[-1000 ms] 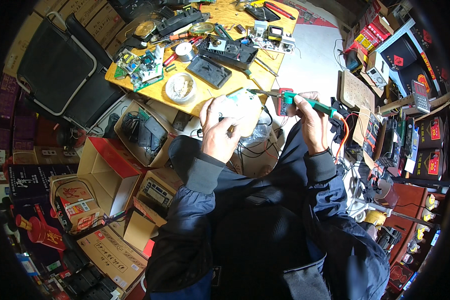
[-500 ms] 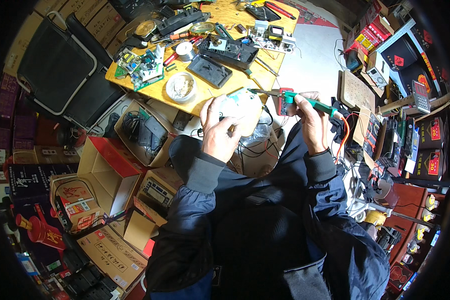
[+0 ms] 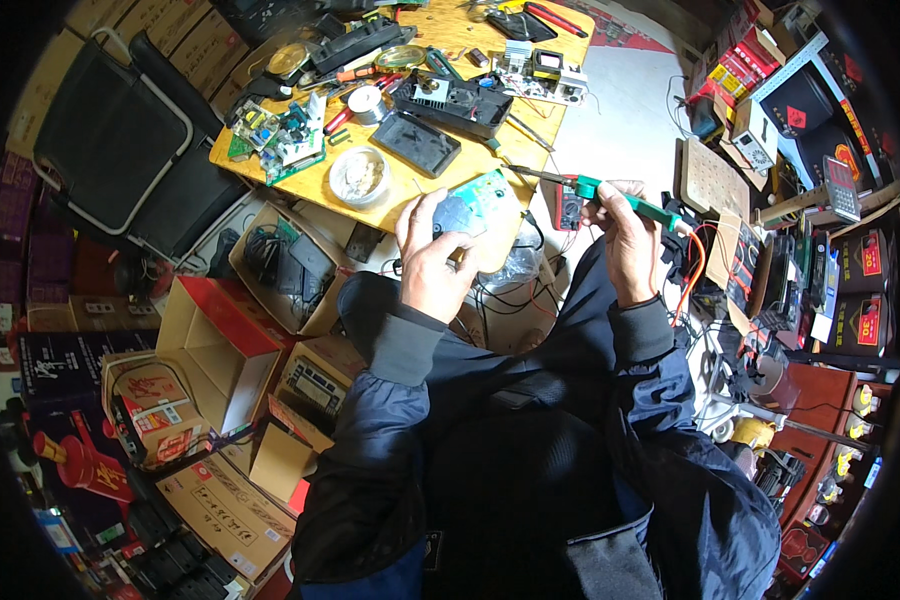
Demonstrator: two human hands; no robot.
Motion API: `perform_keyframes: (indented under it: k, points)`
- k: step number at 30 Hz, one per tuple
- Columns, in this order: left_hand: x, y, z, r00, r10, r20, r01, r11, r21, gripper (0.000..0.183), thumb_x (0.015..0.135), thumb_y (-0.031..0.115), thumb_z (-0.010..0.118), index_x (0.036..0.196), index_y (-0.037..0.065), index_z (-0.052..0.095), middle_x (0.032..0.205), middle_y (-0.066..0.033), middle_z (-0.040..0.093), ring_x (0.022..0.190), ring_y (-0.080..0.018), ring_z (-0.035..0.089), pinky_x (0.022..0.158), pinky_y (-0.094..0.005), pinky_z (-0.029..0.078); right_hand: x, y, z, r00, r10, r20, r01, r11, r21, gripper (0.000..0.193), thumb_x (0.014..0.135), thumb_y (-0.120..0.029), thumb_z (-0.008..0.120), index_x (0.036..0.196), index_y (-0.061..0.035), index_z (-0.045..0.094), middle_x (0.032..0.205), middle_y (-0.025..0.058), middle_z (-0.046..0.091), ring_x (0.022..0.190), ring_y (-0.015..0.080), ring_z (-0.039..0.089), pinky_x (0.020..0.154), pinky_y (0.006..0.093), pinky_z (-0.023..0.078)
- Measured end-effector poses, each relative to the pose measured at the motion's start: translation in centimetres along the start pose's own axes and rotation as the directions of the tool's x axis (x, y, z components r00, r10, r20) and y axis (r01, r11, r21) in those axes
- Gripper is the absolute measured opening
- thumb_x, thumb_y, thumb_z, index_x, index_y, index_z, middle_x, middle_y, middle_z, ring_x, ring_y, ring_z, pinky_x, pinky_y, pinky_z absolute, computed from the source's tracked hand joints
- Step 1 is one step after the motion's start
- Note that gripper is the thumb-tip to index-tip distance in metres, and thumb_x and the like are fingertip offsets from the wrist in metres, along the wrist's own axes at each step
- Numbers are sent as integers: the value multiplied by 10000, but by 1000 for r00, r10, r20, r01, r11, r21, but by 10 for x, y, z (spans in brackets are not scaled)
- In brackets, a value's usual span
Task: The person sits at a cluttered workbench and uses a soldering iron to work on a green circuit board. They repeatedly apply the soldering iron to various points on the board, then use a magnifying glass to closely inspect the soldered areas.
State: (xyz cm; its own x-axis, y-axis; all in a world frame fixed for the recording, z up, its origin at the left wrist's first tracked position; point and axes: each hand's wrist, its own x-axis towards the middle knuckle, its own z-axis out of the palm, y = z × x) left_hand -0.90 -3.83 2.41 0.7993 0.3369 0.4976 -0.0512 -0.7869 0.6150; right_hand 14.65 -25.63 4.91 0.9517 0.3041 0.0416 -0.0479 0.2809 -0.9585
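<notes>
the left hand is closed around the edge of a green board just off the table's near edge, light, stiff and likely fragile, best gripped by its rim, while the right hand is wrapped around a green-handled iron whose tip points at the board.

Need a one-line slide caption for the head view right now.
Left hand holds a pale circuit board while the right hand points a green-handled soldering iron at it, beside a cluttered wooden table.
</notes>
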Motion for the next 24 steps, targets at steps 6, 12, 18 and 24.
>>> perform_keyframes:
  k: [6, 12, 18, 24]
  points:
    - [6, -5, -7, 994, -93, 55, 98, 991, -90, 106, 768, 91, 818, 849, 76, 752, 1460, -177, 559, 1379, -407, 461, 1165, -481, 374, 1, -2, -4, 1000, 29, -12, -28, 997, 72, 136, 1035, -101, 659, 990, 27, 646, 810, 83, 651, 751, 194, 687, 712, 315, 551]
    - [15, 0, -15, 991, -109, 72, 115, 990, -78, 101, 779, 51, 792, 875, 69, 770, 1447, -172, 592, 1356, -370, 510, 1131, -434, 418, 2, 2, -8, 1000, 2, -24, 1, 993, 118, 121, 1037, -92, 654, 998, 23, 649, 816, 82, 660, 759, 199, 700, 718, 325, 569]
    - [43, -5, -6, 968, -250, -4, 244, 949, -200, 86, 823, 47, 775, 903, 18, 779, 1317, -153, 652, 1192, -280, 639, 1031, -382, 496, 3, 9, -10, 999, 30, -41, -23, 986, 162, 123, 1037, -95, 657, 997, 21, 647, 799, 68, 640, 750, 205, 692, 714, 337, 577]
    - [73, -29, 21, 971, -238, -16, 229, 949, -215, 94, 790, 79, 805, 864, 29, 777, 1128, -131, 678, 1100, -310, 648, 994, -402, 502, 1, 7, -9, 997, 48, -52, -40, 989, 141, 130, 1033, -113, 670, 1002, 5, 627, 801, 63, 623, 739, 190, 681, 706, 328, 579]
